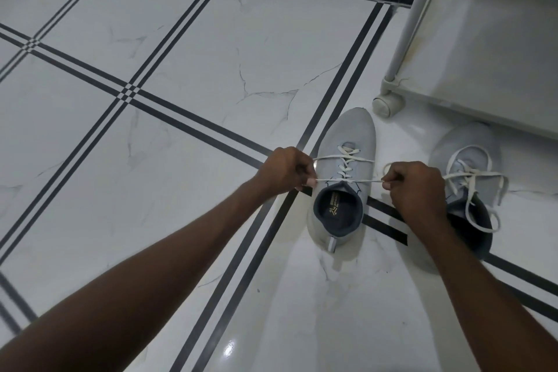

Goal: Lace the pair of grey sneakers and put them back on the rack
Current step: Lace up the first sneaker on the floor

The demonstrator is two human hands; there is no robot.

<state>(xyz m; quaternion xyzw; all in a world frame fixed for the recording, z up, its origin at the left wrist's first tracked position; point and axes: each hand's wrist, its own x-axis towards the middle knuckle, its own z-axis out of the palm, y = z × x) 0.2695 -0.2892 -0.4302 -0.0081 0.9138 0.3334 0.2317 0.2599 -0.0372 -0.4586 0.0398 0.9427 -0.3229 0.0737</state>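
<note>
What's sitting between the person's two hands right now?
In the head view, the left hand and right hand flank a grey sneaker, its white lace stretched taut between them.

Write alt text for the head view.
Two hands, left hand and right hand, pull a white lace taut across a grey sneaker on tiled floor. Its mate sits right, beside a white rack.

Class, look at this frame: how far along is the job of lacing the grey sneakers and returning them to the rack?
Done: the right sneaker looks laced, with a loose bow on top. In hand: the left hand and right hand pull the white lace taut across the left sneaker, which is threaded but not yet tied. Left: tie it, then lift both sneakers from the floor onto the rack.
</note>
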